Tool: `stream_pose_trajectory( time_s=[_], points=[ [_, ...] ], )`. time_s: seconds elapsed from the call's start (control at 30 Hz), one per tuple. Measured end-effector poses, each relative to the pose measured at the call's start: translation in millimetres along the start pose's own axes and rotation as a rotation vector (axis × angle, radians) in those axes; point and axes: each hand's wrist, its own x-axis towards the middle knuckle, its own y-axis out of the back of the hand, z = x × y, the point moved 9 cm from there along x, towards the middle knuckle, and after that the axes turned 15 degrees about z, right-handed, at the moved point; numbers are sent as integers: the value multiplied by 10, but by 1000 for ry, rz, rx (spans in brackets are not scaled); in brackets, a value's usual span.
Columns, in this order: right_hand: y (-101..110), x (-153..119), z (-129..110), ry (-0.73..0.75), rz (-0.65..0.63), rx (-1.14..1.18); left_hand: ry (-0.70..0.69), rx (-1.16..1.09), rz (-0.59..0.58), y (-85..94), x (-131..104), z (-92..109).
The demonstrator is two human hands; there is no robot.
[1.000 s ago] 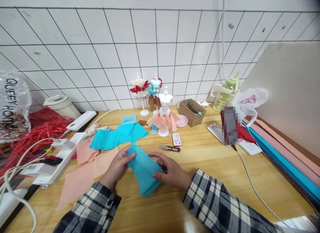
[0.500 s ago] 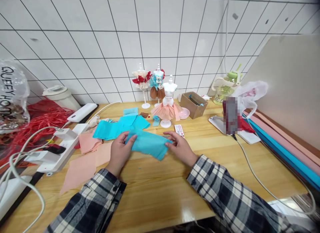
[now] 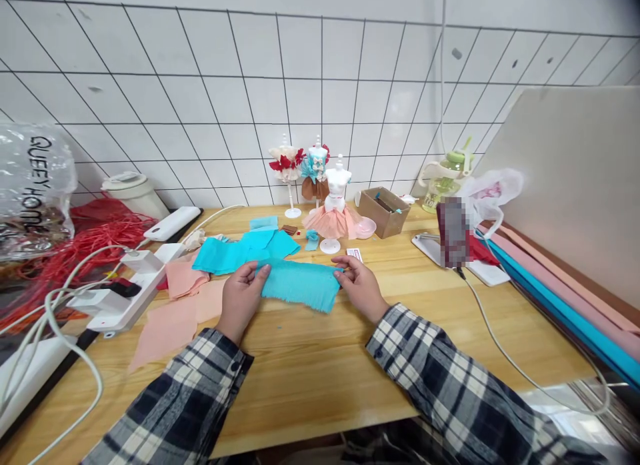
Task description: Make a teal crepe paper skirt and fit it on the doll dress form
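Note:
A strip of turquoise crepe paper (image 3: 301, 285) with a frayed lower edge is stretched between my hands above the table. My left hand (image 3: 246, 294) pinches its left end between thumb and fingers. At the other end, my right hand (image 3: 361, 286) grips the upper right corner. Behind the strip lie more turquoise pieces (image 3: 245, 250), and peach sheets (image 3: 170, 322) spread out at the left. A small white mannequin (image 3: 338, 192) wearing a peach ruffled skirt (image 3: 333, 222) stands just beyond my hands.
Two dressed mannequins (image 3: 287, 165) stand by the tiled wall, near a cardboard box (image 3: 384, 212) and a pink bowl (image 3: 366, 228). A power strip (image 3: 135, 295) with cables occupies the left. On the right are a phone (image 3: 454, 232), its cable and paper rolls (image 3: 565, 292).
The turquoise strip has been turned so its frayed edge hangs down and it lies flatter between my hands. Both hands keep hold of it. The view has tilted slightly.

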Motion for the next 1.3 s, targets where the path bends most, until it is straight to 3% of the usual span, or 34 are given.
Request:
stream_pose_trajectory(
  time_s=[0.67,1.03,1.3],
  points=[
    [44,22,-3,7,23,45,-66,114,-17,-30,34,-48],
    [-29,26,139,-181,-15,183,12,124,-5,-25,49,-155],
    [323,140,156,-126,234,107,14,58,-6,44,107,-198]
  ],
)
